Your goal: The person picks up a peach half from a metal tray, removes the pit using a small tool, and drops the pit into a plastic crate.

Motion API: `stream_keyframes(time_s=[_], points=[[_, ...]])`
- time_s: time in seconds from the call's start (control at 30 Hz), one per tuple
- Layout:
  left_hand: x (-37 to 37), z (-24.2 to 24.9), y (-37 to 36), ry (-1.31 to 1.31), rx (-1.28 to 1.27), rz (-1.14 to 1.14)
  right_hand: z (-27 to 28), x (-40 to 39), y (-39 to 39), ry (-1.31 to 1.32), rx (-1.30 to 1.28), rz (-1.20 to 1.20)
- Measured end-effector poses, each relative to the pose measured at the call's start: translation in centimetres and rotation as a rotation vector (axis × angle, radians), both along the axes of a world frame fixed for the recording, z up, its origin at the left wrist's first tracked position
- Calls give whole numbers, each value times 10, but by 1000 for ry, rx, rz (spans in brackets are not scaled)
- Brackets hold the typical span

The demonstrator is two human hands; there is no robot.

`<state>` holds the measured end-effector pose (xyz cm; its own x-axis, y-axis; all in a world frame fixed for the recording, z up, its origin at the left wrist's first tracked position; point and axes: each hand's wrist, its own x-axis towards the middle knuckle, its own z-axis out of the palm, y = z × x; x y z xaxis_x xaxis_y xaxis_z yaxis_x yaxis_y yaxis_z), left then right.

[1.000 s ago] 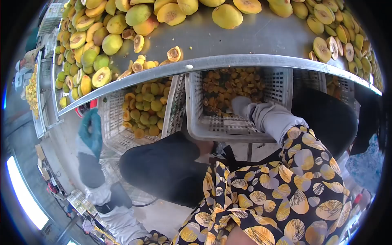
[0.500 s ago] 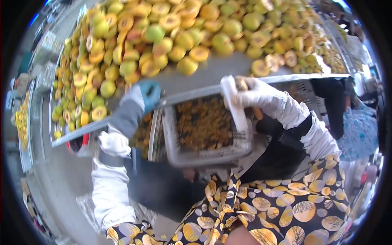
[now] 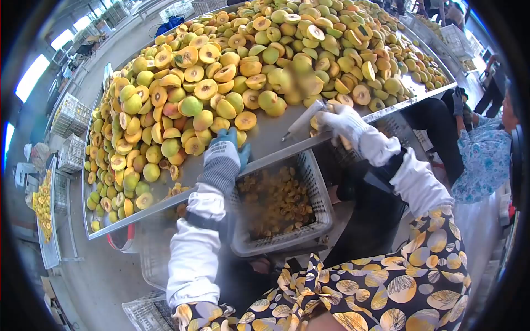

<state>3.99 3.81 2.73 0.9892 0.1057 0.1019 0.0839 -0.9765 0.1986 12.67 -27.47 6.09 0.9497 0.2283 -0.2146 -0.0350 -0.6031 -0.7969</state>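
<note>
Peach halves (image 3: 205, 89) lie in a big heap at 12 o'clock on the metal table (image 3: 408, 103), whose raised rim seems to keep them from falling. Near the center, toward 9 o'clock, the gloved left hand (image 3: 223, 151) reaches the heap's near edge; its grip cannot be told. At 2 o'clock, the right hand (image 3: 345, 124) is closed around a white-handled tool (image 3: 302, 118), probably so the tip stays free. A crate (image 3: 321, 193) with fruit scraps (image 3: 276, 201) sits at 6 o'clock, apparently for easy reach.

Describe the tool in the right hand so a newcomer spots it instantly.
Find the metal table heaped with cut fruit. At its near edge, the right hand grips the tool. It's a straight pale stick with a thin tip, unlike the rounded fruit nearby.
</note>
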Motion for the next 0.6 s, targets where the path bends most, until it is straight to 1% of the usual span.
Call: stream_keyframes(time_s=[0.03,0.07,0.1,0.13,0.17,0.2,0.23,0.3,0.33,0.37,0.43,0.5,0.53,0.6], points=[[7,-4,-4,79,4,63,-7,4,-9,-286,-238,37],[15,-14,-3,26,43,61,-9,5,-12,-458,-267,54],[17,-32,4,-107,59,-28,3,-4,-9,-635,-305,60],[15,-47,10,-258,60,-139,15,-16,-5,-646,-283,79],[14,-48,9,-470,82,-291,35,-20,1,-694,-473,306],[27,-66,17,-221,147,-319,21,-15,1,-879,-508,337],[25,-58,12,-305,269,-441,14,-13,11,-958,-285,344],[39,-61,20,-407,-158,-471,-21,-2,37,-931,-359,378],[46,-68,26,-76,-84,-195,-31,0,45,-890,-387,365],[38,-56,25,-45,-146,-170,-38,-3,52,-868,-401,360],[68,-134,72,-386,93,-305,-27,-27,64,-846,-428,344],[56,-100,56,-234,-14,-237,-12,-32,65,-716,-405,445],[53,-89,52,-183,-48,-215,-8,-37,67,-712,-441,454],[49,-86,55,-136,-88,-198,-10,-36,81,-681,-469,465]])
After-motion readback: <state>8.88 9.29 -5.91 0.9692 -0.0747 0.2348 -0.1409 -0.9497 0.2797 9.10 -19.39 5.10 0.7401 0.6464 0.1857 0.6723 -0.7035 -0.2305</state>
